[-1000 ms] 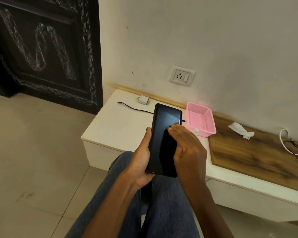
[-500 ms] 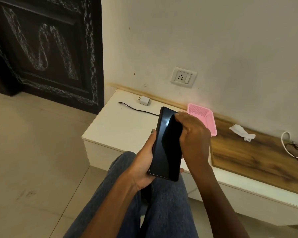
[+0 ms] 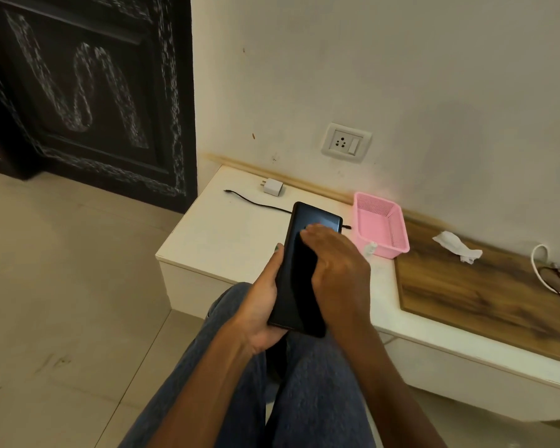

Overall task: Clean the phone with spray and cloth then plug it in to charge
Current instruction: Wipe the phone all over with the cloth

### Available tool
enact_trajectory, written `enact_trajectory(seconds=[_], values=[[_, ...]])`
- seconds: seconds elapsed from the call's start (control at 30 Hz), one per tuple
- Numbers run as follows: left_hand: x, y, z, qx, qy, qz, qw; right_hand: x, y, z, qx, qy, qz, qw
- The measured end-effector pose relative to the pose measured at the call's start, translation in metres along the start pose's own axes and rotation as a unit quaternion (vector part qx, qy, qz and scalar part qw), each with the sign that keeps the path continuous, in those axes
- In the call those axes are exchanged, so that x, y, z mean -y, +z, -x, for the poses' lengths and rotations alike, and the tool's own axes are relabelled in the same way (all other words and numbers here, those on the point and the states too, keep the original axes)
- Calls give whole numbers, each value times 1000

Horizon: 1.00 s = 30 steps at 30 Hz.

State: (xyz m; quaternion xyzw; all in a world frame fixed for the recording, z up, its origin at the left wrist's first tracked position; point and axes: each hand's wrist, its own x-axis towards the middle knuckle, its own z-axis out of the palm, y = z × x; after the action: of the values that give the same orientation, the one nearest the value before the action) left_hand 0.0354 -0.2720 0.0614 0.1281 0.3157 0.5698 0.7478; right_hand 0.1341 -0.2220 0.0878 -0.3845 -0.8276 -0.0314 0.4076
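A black phone (image 3: 299,286) with a dark screen is held upright over my lap, in front of the low white ledge (image 3: 227,234). My left hand (image 3: 261,305) grips its lower left edge. My right hand (image 3: 337,266) lies over the screen, fingertips flat near the top; no cloth shows under it. A white charger adapter (image 3: 272,187) and a black cable (image 3: 256,203) lie on the ledge behind the phone. A wall socket (image 3: 346,142) is above them. A crumpled white cloth (image 3: 458,250) lies on the wooden panel (image 3: 482,295). No spray bottle is clearly visible.
A pink basket (image 3: 382,227) stands on the ledge right of the phone, with a small white object (image 3: 370,248) at its near corner. White and dark cables (image 3: 550,279) coil at the far right. A dark carved door (image 3: 84,92) is on the left.
My right hand went up to grip the phone's top right edge, then came back flat onto the upper screen. The phone tilted a little and returned.
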Motion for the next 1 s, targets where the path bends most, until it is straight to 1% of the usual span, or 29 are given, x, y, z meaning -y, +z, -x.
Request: enact_trajectory(seconds=[0.07,0.1,0.13,0.27,0.4,0.5,0.63,0.7,0.77,0.87,0.93,1.0], values=[[0,3,2,6,-6,-7,1000,-7,1,-22,-9,62,4,998],[0,3,2,10,-9,-7,1000,-8,3,-30,7,70,1,998],[0,2,2,15,-10,-9,1000,-8,5,-30,7,72,-4,997],[-1,-1,3,9,-6,-8,1000,12,6,-6,6,44,-17,999],[-2,-10,0,-20,-25,-1,999,27,12,51,90,16,-85,992],[0,-11,-4,-17,-41,2,999,25,13,69,60,52,-116,990],[3,-2,-4,-10,-11,-8,1000,3,0,23,16,25,-29,999],[5,3,-2,-15,-6,-28,999,-13,3,0,10,47,-5,999],[6,5,-1,-13,-11,-33,999,-18,5,-16,11,76,-11,997],[7,2,-3,-13,-12,-34,999,-9,13,-23,18,101,-42,994],[6,1,-2,-17,-12,-34,999,-6,14,-19,-2,103,-55,993],[8,1,-2,-33,-20,-29,999,-1,12,-2,-10,79,-41,996]])
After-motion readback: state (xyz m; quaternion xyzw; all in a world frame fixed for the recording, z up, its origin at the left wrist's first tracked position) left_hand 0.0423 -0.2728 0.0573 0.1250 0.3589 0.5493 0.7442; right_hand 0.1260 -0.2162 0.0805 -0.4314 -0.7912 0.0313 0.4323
